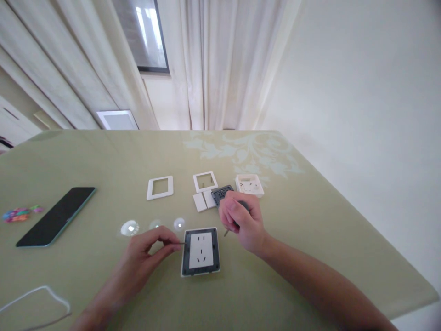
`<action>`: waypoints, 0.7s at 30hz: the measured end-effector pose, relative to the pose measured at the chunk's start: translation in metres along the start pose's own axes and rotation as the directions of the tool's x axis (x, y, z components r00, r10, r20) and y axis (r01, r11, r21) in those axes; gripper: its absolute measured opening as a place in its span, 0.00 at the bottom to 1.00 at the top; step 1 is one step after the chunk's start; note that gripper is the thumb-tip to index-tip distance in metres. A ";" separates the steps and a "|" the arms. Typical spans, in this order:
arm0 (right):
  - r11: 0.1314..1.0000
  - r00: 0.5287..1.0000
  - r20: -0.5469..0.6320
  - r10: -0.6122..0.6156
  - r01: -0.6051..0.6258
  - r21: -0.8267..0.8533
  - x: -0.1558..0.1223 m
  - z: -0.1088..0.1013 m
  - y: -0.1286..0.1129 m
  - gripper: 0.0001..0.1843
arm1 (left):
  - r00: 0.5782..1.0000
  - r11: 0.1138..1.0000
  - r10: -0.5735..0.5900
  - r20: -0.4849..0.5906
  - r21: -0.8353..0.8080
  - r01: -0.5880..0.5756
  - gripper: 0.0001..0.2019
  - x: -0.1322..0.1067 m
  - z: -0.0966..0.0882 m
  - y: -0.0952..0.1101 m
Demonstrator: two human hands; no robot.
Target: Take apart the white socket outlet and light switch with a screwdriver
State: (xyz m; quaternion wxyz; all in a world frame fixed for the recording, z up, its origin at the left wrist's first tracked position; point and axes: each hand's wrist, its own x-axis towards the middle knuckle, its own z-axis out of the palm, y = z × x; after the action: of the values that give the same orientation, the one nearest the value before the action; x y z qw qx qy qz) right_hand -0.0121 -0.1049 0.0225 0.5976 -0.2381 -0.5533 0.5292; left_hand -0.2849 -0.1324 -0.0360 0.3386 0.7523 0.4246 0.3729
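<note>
A wall socket (200, 252) with a white face and dark grey surround lies flat on the green table (292, 220) in front of me. My left hand (146, 255) pinches a thin screw at the socket's upper left edge. My right hand (241, 221) is closed round a dark-handled screwdriver, whose metal tip pokes out below the fist just right of the socket. Behind my right hand lie a dark grey module (220, 193), two small white rocker plates (204, 201) and a white socket back (249, 185).
Two white frames (160, 187) (205, 180) lie further back. A black phone (57, 216) rests at the left, with colourful small items (19, 214) beyond it. A white cable loop (34, 301) sits at the near left corner. The table edge runs along the right.
</note>
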 end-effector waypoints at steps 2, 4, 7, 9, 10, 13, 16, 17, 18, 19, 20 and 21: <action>1.000 1.000 -0.007 0.010 -0.011 -0.013 -0.001 -0.001 0.005 0.31 | 0.999 0.999 0.028 0.016 -0.018 -0.028 0.05 0.000 0.002 -0.002; 1.000 1.000 -0.019 0.018 -0.018 -0.023 -0.001 -0.002 0.010 0.31 | 0.996 0.996 0.081 0.040 -0.038 -0.080 0.05 0.001 0.005 -0.002; 1.000 0.999 -0.034 0.017 -0.017 -0.019 0.000 -0.003 0.014 0.30 | 0.991 0.991 0.125 0.036 -0.053 -0.123 0.07 0.000 0.008 -0.001; 1.000 0.999 -0.033 0.014 -0.015 -0.011 0.001 -0.003 0.014 0.30 | 0.991 0.990 0.130 0.031 -0.050 -0.129 0.08 -0.001 0.010 0.001; 1.000 0.999 -0.027 0.017 -0.018 -0.006 0.001 -0.004 0.013 0.30 | 0.991 0.990 0.132 0.030 -0.047 -0.130 0.09 -0.002 0.010 0.001; 0.999 0.999 0.011 0.039 -0.039 0.003 0.000 -0.004 0.006 0.28 | 0.989 0.990 0.140 0.037 -0.032 -0.139 0.09 -0.003 0.011 0.003; 0.999 0.998 0.039 0.045 -0.045 0.007 -0.004 -0.003 -0.002 0.27 | 0.983 0.984 0.177 0.037 -0.020 -0.177 0.08 -0.003 0.013 0.005; 0.999 0.998 0.044 0.040 -0.041 0.008 -0.005 -0.002 -0.004 0.27 | 0.981 0.982 0.190 0.037 -0.016 -0.189 0.08 -0.003 0.013 0.005; 0.999 0.998 0.048 0.037 -0.038 0.008 -0.006 -0.001 -0.007 0.27 | 0.979 0.980 0.201 0.037 -0.009 -0.201 0.08 -0.002 0.014 0.005; 0.999 0.998 0.052 0.034 -0.035 0.008 -0.007 0.000 -0.008 0.27 | 0.977 0.978 0.210 0.039 0.003 -0.210 0.08 -0.002 0.014 0.005; 0.999 0.998 0.054 0.031 -0.032 0.007 -0.008 0.001 -0.010 0.27 | 0.975 0.976 0.218 0.045 0.017 -0.219 0.08 -0.003 0.015 0.005; 1.000 0.998 0.057 0.029 -0.030 0.005 -0.009 0.003 -0.011 0.27 | 0.973 0.974 0.224 0.051 0.033 -0.226 0.08 -0.003 0.015 0.006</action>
State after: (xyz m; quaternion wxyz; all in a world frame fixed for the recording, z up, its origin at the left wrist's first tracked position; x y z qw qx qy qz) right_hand -0.0088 -0.1171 0.0294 0.5745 -0.2293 -0.5648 0.5462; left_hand -0.2713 -0.1402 -0.0394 0.2897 0.8105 0.3358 0.3827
